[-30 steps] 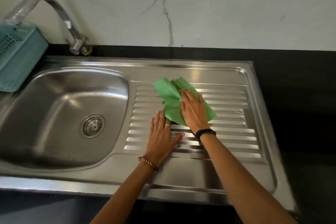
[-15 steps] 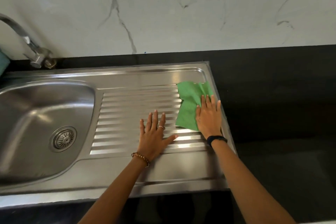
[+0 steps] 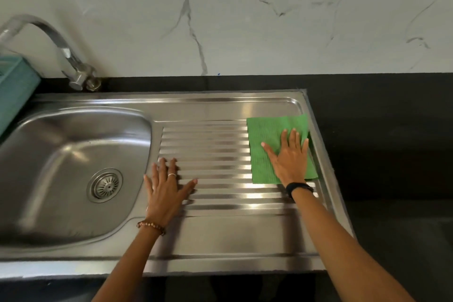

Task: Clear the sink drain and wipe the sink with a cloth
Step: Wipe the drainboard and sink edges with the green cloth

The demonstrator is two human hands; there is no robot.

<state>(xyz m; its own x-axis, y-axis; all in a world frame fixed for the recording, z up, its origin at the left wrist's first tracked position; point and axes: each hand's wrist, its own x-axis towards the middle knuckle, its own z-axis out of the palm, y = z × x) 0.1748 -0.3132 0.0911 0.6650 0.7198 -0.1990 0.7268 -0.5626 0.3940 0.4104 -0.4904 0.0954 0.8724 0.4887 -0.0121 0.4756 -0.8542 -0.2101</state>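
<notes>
A stainless steel sink fills the counter, its basin on the left with a round drain strainer at the bottom. The ribbed drainboard lies to the right. A green cloth is spread flat at the drainboard's far right end. My right hand presses flat on the cloth, fingers spread. My left hand rests flat on the ribs at the drainboard's left end, beside the basin, holding nothing.
A curved metal tap stands at the back left. A teal plastic basket sits at the left edge. Black countertop surrounds the sink, with a white marble wall behind.
My right hand has slid the green cloth rightward from mid-drainboard to its right end, and the cloth now lies spread flat. My left hand ends up farther left, beside the basin.
</notes>
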